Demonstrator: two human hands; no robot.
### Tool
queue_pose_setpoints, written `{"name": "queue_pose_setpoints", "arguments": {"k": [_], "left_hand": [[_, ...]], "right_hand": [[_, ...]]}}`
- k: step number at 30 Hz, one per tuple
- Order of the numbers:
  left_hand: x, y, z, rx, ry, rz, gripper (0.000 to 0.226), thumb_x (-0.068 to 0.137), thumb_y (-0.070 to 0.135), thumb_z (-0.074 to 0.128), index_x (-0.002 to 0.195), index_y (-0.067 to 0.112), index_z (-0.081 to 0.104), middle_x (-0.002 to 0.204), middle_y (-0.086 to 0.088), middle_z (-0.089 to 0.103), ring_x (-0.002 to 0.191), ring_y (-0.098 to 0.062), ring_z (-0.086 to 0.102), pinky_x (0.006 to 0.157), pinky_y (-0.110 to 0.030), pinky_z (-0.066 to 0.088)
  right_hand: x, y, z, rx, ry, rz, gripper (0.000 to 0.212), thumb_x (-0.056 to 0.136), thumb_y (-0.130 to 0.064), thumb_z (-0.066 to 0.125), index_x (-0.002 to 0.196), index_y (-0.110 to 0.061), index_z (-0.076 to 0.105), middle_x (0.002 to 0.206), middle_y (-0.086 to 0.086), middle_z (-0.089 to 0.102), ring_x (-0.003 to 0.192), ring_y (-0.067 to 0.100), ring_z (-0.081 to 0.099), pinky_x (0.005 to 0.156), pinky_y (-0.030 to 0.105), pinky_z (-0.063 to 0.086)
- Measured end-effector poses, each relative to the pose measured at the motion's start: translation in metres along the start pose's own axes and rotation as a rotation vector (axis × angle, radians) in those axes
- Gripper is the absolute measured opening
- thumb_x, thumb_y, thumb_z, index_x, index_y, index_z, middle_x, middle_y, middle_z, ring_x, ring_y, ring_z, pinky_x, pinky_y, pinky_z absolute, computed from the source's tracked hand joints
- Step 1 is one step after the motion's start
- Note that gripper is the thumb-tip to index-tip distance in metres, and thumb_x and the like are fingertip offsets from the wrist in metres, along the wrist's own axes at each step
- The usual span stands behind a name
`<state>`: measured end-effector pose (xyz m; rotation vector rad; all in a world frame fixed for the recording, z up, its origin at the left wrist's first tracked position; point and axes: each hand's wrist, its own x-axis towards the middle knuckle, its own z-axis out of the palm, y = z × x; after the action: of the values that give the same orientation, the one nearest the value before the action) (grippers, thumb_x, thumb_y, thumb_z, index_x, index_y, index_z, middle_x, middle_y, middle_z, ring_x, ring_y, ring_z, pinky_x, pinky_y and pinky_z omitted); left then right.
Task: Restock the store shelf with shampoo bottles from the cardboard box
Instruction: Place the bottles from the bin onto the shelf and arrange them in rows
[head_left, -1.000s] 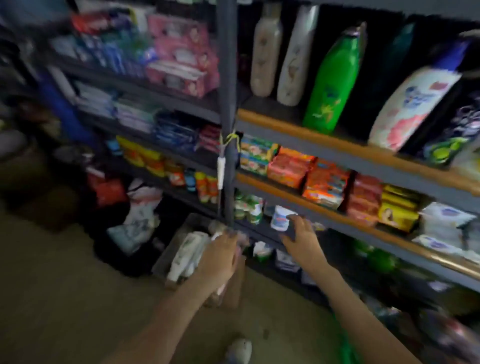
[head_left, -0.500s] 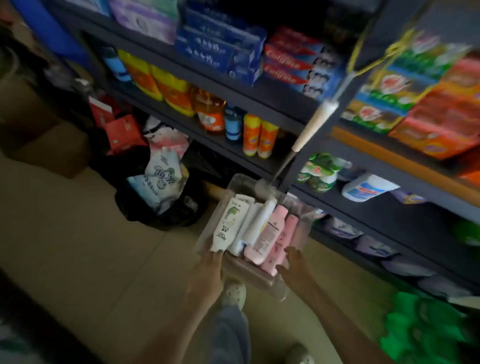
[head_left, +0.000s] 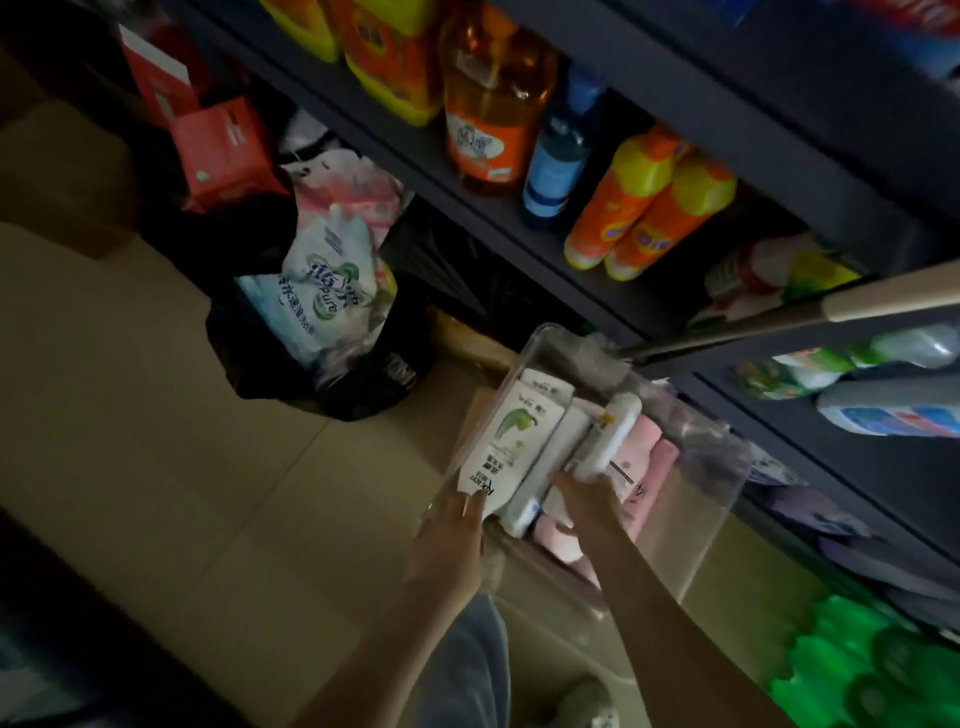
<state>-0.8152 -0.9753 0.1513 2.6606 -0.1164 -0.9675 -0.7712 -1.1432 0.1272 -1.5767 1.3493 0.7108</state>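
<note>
Clear bin (head_left: 691, 519): 3 white bottles (head_left: 511, 447), 2 pink bottles (head_left: 647, 457) visible. Left hand (head_left: 447, 545) fingers curled round the bin's near edge; right hand (head_left: 589, 501) fingers closing on a white one, grip unclear.

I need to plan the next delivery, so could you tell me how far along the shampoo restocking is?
Early, by the look of it. Done: nothing I can confirm. In hand: the left hand touches the white bottle and the right hand reaches among the bottles in the clear bin. Left: the white and pink bottles lying there.

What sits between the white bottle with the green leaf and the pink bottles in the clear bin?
In the head view, two plain white bottles lie between the leaf bottle and the pink bottles.
</note>
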Motion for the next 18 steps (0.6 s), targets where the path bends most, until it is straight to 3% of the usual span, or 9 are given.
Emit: {"name": "queue_pose_setpoints", "arguments": {"k": [2,5,7,10,12,14,16,18], "left_hand": [[-0.003,0.005,-0.002,-0.038,-0.007,0.005,0.05,0.096,0.026,0.04,0.144,0.023,0.027,0.15,-0.002,0.029,0.136,-0.02,0.03,0.108,-0.03,0.029],[-0.009,0.024,-0.018,-0.198,0.049,0.021,0.044,0.097,0.025,0.041,0.141,0.023,0.035,0.141,-0.001,0.041,0.131,-0.016,0.037,0.101,-0.023,0.035],[-0.01,0.046,-0.034,-0.31,0.077,0.048,0.038,0.098,0.025,0.041,0.136,0.023,0.041,0.132,0.0,0.051,0.124,-0.013,0.045,0.096,-0.019,0.038],[-0.009,0.093,-0.059,-0.634,0.019,0.018,0.035,0.095,0.031,0.051,0.127,0.018,0.049,0.116,-0.002,0.062,0.106,-0.017,0.06,0.084,-0.016,0.043],[-0.013,0.125,-0.072,-0.812,-0.036,-0.058,0.058,0.081,0.052,0.062,0.125,0.019,0.046,0.113,-0.001,0.063,0.102,-0.019,0.063,0.085,-0.026,0.05],[-0.025,0.15,-0.081,-0.915,0.019,-0.106,0.073,0.065,0.065,0.065,0.118,0.018,0.046,0.105,-0.001,0.064,0.096,-0.017,0.065,0.083,-0.035,0.054],[-0.038,0.164,-0.089,-1.039,0.095,-0.142,0.068,0.064,0.056,0.066,0.114,0.013,0.05,0.101,-0.004,0.065,0.095,-0.019,0.065,0.083,-0.039,0.054],[-0.055,0.173,-0.101,-1.216,0.042,-0.123,0.051,0.071,0.04,0.067,0.113,0.012,0.055,0.102,-0.007,0.067,0.096,-0.019,0.065,0.088,-0.043,0.053]], "right_hand": [[-0.005,0.002,-0.015,0.17,-0.123,0.006,0.037,0.085,-0.02,0.065,0.116,-0.005,0.053,0.104,0.014,0.059,0.092,0.029,0.058,0.068,0.043,0.056],[-0.024,0.006,-0.044,0.34,-0.284,-0.006,0.021,0.088,-0.015,0.063,0.107,-0.005,0.061,0.093,0.011,0.066,0.087,0.027,0.063,0.078,0.047,0.056],[-0.04,0.009,-0.061,0.242,-0.282,-0.107,0.025,0.087,-0.019,0.065,0.108,-0.005,0.061,0.092,0.011,0.068,0.089,0.029,0.065,0.083,0.049,0.055],[-0.064,0.013,-0.077,-0.014,-0.201,-0.322,0.023,0.088,-0.018,0.063,0.11,-0.011,0.059,0.088,0.007,0.069,0.082,0.023,0.067,0.074,0.037,0.057],[-0.082,0.016,-0.082,-0.082,-0.137,-0.44,0.03,0.085,-0.018,0.063,0.112,-0.011,0.053,0.085,0.004,0.066,0.078,0.023,0.065,0.07,0.039,0.055],[-0.1,0.019,-0.091,-0.213,-0.062,-0.605,0.047,0.077,-0.032,0.062,0.118,-0.017,0.047,0.1,0.005,0.062,0.09,0.027,0.062,0.076,0.045,0.054],[-0.12,0.02,-0.106,-0.331,-0.007,-0.784,0.06,0.075,-0.024,0.065,0.129,-0.015,0.041,0.117,0.007,0.051,0.104,0.027,0.053,0.085,0.043,0.049],[-0.143,0.022,-0.13,-0.298,-0.021,-0.923,0.063,0.07,-0.021,0.071,0.126,-0.015,0.043,0.117,0.006,0.046,0.106,0.024,0.048,0.084,0.033,0.045]]}}
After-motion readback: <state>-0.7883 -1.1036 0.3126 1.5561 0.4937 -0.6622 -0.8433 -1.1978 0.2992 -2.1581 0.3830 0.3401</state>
